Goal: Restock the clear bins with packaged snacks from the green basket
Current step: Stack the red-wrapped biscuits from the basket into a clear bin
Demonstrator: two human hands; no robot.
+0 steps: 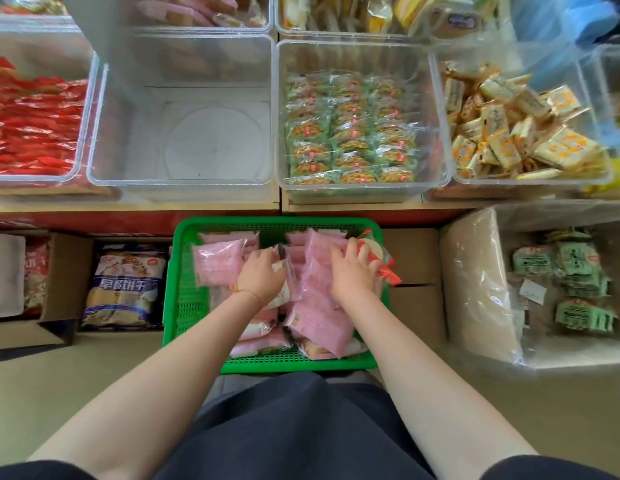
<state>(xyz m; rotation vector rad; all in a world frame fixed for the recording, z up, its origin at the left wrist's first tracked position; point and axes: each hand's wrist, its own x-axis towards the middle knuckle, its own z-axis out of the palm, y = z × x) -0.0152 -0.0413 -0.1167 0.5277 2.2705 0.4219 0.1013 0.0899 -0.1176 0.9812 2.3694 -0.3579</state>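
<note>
A green basket point(184, 306) sits on the floor in front of me, piled with several pink snack packets point(218, 263). My left hand point(261, 275) reaches down into the middle of the pile, its fingers curled round the edge of a packet. My right hand point(353, 271) lies on the packets at the right side, fingers bent over them next to a red-and-white packet point(377, 258). Straight above the basket, on the shelf, stands an empty clear bin point(184, 133).
Left of the empty bin is a bin of red packets point(31, 123); right of it are a bin of green-wrapped snacks point(350, 133) and one of yellow packets point(509, 126). Cardboard boxes flank the basket, one holding a blue biscuit bag point(123, 289), one with green packets point(575, 271).
</note>
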